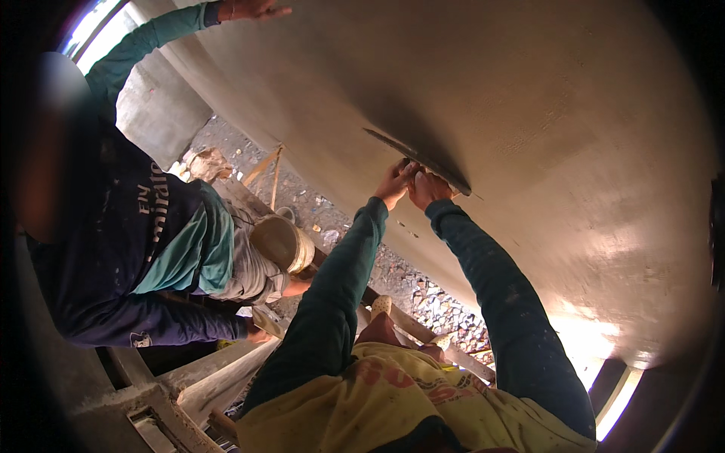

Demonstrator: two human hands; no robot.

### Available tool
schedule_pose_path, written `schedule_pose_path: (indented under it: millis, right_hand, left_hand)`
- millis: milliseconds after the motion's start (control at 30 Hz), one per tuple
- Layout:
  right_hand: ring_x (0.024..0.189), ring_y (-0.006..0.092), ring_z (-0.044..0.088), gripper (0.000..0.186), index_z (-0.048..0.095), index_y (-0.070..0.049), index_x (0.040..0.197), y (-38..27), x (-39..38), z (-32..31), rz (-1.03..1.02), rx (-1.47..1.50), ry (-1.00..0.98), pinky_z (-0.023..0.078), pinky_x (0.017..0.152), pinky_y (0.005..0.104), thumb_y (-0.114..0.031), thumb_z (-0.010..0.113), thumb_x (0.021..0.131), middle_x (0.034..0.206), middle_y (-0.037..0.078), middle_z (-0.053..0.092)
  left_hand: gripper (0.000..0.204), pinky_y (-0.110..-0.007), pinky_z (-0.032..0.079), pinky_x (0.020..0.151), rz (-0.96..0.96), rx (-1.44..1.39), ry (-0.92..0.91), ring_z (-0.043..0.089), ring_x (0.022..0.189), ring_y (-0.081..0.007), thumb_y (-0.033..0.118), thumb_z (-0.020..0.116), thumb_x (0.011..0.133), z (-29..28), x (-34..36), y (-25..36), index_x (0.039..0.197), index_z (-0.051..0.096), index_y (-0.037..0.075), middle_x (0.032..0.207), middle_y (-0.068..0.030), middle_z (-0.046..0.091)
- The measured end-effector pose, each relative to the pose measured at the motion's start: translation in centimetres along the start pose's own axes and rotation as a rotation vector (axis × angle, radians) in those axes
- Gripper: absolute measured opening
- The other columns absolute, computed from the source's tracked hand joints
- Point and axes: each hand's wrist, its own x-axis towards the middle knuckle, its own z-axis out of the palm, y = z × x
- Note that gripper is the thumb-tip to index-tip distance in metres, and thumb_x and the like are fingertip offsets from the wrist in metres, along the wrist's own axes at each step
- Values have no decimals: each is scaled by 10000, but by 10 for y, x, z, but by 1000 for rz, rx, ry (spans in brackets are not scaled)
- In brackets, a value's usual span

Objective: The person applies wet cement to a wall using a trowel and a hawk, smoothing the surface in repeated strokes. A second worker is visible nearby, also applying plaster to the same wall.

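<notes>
A long, narrow plastering float (393, 142) lies with its dark blade along the smooth grey-brown plastered wall (544, 83). Both my arms reach up and forward to it in dark green sleeves. My left hand (396, 183) is closed at the back of the float, close beside the other hand. My right hand (429, 189) grips it too, fingers curled round the handle side. The handle itself is mostly hidden by my hands. Fine streaks and a few small rough marks show in the plaster around the blade.
A co-worker (113, 204) in dark clothes is close on my left, one hand (253, 9) by the wall, the other low near a flat tool (268, 322). A bucket (283, 243) stands between us. Wooden planks (226, 381) lie below, above stony ground (442, 311).
</notes>
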Motion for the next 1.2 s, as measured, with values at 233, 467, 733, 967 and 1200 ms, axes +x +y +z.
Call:
schedule_pose_path:
  millis: [233,467,733,967,1200]
  right_hand:
    - [876,407,725,343,722,-36,950,-13,23,-67,34,7,28,584,780,526,-352,593,919,924,237,734]
    - [831,413,724,379,658,32,1128,-23,42,-247,-64,26,237,588,733,526,-284,512,978,931,270,722]
    - [973,381,697,285,703,-34,1054,-9,48,-474,-372,-424,668,548,879,472,-229,511,972,978,235,725]
    - [490,177,487,272,626,-56,872,45,-26,-585,-287,156,742,367,448,360,-311,645,965,603,65,534]
    - [558,137,506,253,622,-95,965,95,-154,-611,-40,404,796,394,474,313,-334,704,943,698,28,551]
  left_hand:
    - [303,-290,505,796,54,137,22,601,911,-95,274,605,1051,34,16,74,1159,650,-5,1025,-20,668]
    - [392,-316,513,827,232,483,-63,612,935,-132,284,594,1049,126,47,234,1272,635,-35,1072,-78,684]
    - [320,-405,549,790,1264,1136,-142,695,856,-289,258,582,980,266,91,397,1186,722,57,963,-166,743]
    - [307,-428,557,790,1075,1261,-283,697,863,-360,299,618,892,402,80,460,1086,729,88,929,-195,726]
    - [288,-440,546,762,1122,1204,-403,675,861,-389,297,657,801,561,32,381,914,731,42,866,-229,696]
